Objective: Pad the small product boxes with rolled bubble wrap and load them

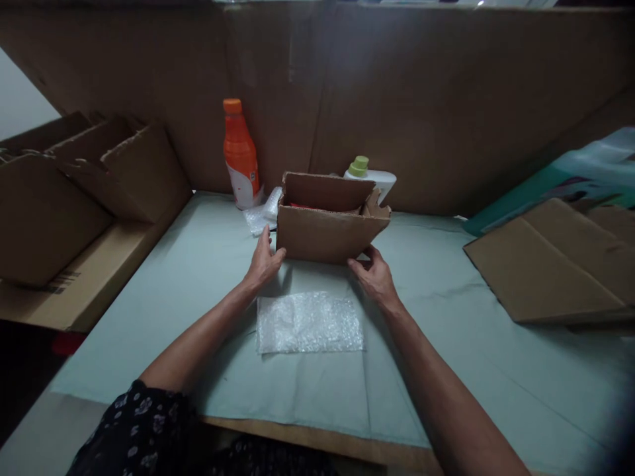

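Observation:
A small open cardboard box stands on the pale green cloth, its top flaps raised. Something red shows inside, mostly hidden by the front wall. My left hand is at the box's lower left corner, thumb at the front and fingers along the side. At the lower right corner, my right hand grips the box with thumb and fingers. A flat piece of bubble wrap lies between my forearms, just in front of the box. More bubble wrap sits behind my left hand.
An orange bottle stands at the back left. Behind the box is a white bottle with a green cap. Larger cardboard boxes stand at left. At right are another cardboard box and a tilted green-filled container. A cardboard wall closes the back.

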Tool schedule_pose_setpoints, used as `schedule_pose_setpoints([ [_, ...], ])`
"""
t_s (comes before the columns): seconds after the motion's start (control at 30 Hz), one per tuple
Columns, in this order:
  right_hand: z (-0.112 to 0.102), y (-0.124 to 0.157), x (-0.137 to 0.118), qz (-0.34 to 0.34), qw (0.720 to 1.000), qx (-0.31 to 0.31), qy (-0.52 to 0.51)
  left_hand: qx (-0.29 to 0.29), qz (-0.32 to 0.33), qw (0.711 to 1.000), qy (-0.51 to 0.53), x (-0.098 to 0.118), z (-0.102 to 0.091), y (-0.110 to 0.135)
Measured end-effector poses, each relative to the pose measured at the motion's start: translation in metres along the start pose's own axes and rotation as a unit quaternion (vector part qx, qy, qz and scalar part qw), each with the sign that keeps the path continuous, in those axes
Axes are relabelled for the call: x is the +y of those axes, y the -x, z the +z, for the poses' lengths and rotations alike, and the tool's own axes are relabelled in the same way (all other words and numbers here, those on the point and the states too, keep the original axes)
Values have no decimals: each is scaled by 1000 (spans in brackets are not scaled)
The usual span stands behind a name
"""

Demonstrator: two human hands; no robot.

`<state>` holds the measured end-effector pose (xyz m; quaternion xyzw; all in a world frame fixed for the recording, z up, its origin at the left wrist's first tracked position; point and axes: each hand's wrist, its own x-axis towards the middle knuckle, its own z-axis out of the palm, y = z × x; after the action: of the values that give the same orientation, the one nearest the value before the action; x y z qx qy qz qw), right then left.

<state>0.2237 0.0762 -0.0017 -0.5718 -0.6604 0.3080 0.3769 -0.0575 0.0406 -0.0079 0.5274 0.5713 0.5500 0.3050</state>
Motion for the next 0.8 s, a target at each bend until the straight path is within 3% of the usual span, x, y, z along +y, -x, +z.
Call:
schedule_pose_setpoints([
  [0.07, -3, 19, 8, -8, 1000, -10, 22, 2, 2, 997, -71, -2, -13, 26],
  [0.17, -2, 56, 13, -46, 988, -54, 135, -86, 53, 979, -179, -5, -29, 73],
  [0.27, 10, 90, 2, -84, 967, -95, 220, -168, 83, 956, -224, -6, -35, 108],
  [0.37, 22, 107, -15, -139, 955, -131, 228, -190, 83, 949, -236, -5, -37, 127],
  [0.63, 14, 87, -53, -209, 940, -136, 231, -150, 44, 981, -115, 26, -40, 181],
  [0.8, 26, 59, -88, -246, 928, -135, 245, -176, 25, 981, -84, 45, -31, 204],
])
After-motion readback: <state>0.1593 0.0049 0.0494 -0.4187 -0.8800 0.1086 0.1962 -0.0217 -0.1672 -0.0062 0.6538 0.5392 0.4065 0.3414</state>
